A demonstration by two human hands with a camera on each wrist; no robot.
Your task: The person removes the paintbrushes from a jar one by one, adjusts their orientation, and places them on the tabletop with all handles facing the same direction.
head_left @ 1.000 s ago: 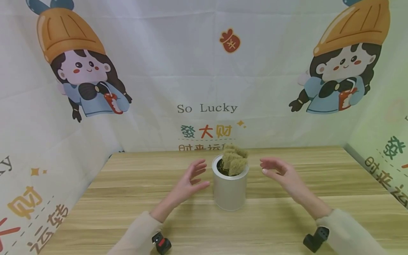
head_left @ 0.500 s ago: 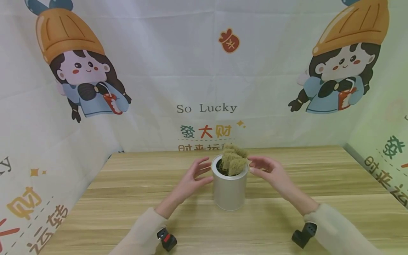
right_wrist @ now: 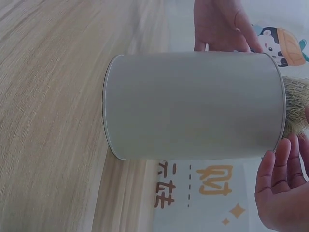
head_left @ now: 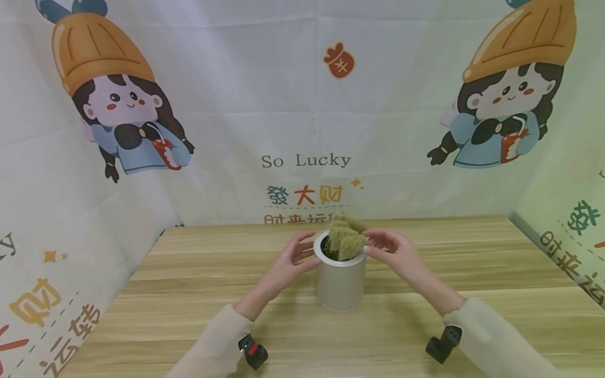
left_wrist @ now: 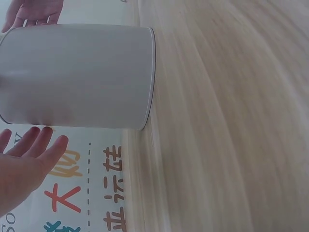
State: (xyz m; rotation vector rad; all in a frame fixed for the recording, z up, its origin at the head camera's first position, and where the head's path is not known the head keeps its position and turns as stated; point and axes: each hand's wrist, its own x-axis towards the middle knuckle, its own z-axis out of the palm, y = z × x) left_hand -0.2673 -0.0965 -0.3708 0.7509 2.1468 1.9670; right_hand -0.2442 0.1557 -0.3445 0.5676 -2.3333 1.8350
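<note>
A pale cylindrical can (head_left: 340, 286) stands upright on the wooden table. Tan bristly tufts (head_left: 348, 239), like dried grass, stick up out of its dark inside. On the can's left side is my left hand (head_left: 294, 260), fingers loosely bent, thumb at the rim; in the right wrist view the thumb of this left hand (right_wrist: 219, 24) meets the can's edge. My right hand (head_left: 399, 254) is at the rim on the other side, its fingertips by the tufts. In the right wrist view the right hand's fingers (right_wrist: 289, 166) are beside the rim; contact with the bristles is unclear.
The wooden table (head_left: 189, 273) runs back to a white printed cloth (head_left: 236, 131) with cartoon figures and lettering. The cloth also hangs along the left and right sides. A small black camera (head_left: 443, 344) sits on the right sleeve, another (head_left: 253, 352) on the left.
Both hands have moved inward to the can's rim, the right hand farther, leftward from a gap. The can and tufts have stayed in place.
</note>
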